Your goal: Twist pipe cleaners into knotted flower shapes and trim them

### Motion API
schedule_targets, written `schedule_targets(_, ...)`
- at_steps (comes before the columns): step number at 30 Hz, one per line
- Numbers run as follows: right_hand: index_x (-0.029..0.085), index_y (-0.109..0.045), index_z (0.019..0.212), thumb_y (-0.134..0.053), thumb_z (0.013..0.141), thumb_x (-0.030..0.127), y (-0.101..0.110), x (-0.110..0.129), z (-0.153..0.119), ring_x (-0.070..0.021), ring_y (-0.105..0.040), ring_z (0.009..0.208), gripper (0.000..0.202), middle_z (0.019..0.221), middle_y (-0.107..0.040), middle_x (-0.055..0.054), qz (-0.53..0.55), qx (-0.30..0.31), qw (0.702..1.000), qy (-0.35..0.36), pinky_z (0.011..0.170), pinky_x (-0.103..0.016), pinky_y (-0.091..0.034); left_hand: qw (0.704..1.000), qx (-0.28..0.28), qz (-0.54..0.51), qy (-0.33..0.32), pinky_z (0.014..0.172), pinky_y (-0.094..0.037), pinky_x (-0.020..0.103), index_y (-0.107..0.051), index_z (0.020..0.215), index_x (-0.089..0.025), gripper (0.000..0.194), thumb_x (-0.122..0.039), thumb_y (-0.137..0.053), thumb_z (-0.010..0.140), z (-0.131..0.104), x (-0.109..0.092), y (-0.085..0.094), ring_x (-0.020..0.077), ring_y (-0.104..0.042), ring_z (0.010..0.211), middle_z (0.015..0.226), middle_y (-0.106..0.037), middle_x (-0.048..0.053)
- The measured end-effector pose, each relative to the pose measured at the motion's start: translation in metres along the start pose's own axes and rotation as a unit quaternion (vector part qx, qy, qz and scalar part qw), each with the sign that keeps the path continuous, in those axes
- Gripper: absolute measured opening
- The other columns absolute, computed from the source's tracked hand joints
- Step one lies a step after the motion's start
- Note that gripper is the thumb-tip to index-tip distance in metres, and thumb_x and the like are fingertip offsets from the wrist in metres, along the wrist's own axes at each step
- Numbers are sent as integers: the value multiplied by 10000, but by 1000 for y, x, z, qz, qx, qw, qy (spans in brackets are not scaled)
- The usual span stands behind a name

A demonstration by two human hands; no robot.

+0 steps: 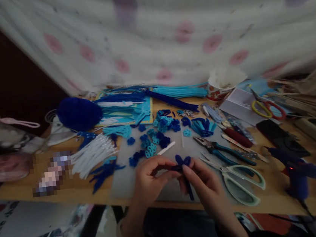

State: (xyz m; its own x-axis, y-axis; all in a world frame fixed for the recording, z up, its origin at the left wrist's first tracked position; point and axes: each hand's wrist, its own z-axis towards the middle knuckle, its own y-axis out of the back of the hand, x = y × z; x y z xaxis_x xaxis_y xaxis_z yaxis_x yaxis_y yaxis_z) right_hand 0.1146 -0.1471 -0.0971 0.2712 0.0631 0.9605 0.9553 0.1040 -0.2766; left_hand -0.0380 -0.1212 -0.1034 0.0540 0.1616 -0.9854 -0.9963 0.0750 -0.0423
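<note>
Between my two hands, over the front of the grey mat [122, 179], is a dark blue pipe cleaner [189, 187] bent into petal-like loops, with a straight end hanging down. My left hand [150, 178] pinches a loop on the left side between thumb and fingers. My right hand [203, 178] grips the middle and right side, its thumb pressed on the front. Just beyond my hands lie several finished-looking fuzzy blue flowers [150, 149] and a white stick [167, 148]. Scissors with pale green handles [241, 181] rest close to my right hand.
Pliers [224, 151] lie right of the mat, with a blue glue gun [293, 171] farther right. White stems [93, 154] lie left. Behind are a dark blue bundle [79, 113], light blue pipe cleaners [182, 91], a paper cup [220, 86] and red-and-yellow-handled scissors [268, 109].
</note>
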Motion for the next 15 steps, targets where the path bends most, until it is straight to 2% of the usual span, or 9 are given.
schedule_targets(3,194,-632,796,-640,936,549,3,-1,3,-76,-445,422,382,510,-540,62,24,58,997,-52,478,-206,-385,999,17,27,-18,715,-537,321,-785,739,-213,207,-392,-883,700,3,0,2,210,-697,728,729,-769,49)
schedule_targets(5,191,-657,798,-637,933,555,6,-1,3,-76,-416,411,389,504,-521,63,6,61,996,-59,460,-208,-369,999,32,-11,18,683,-531,315,-770,759,-202,280,-460,-865,706,5,-1,2,196,-678,698,712,-748,45)
schedule_targets(9,194,-602,617,-667,921,503,5,4,3,-97,-451,469,438,507,-502,39,-130,32,991,14,455,-213,-347,988,32,-105,113,666,-511,270,-723,839,-176,348,-489,-831,733,7,-7,0,157,-643,717,765,-705,34)
schedule_targets(12,196,-557,551,-641,945,445,3,8,3,-105,-451,478,473,514,-517,24,-208,44,974,72,455,-223,-344,984,44,-127,121,678,-487,269,-689,739,-178,327,-475,-825,740,7,-12,-4,149,-603,730,776,-668,30)
schedule_targets(15,203,-562,583,-597,972,438,2,9,2,-111,-466,457,456,509,-529,23,-221,53,970,91,437,-229,-343,980,38,-150,129,684,-472,278,-668,676,-185,355,-502,-807,753,5,-16,-8,146,-569,719,771,-635,24)
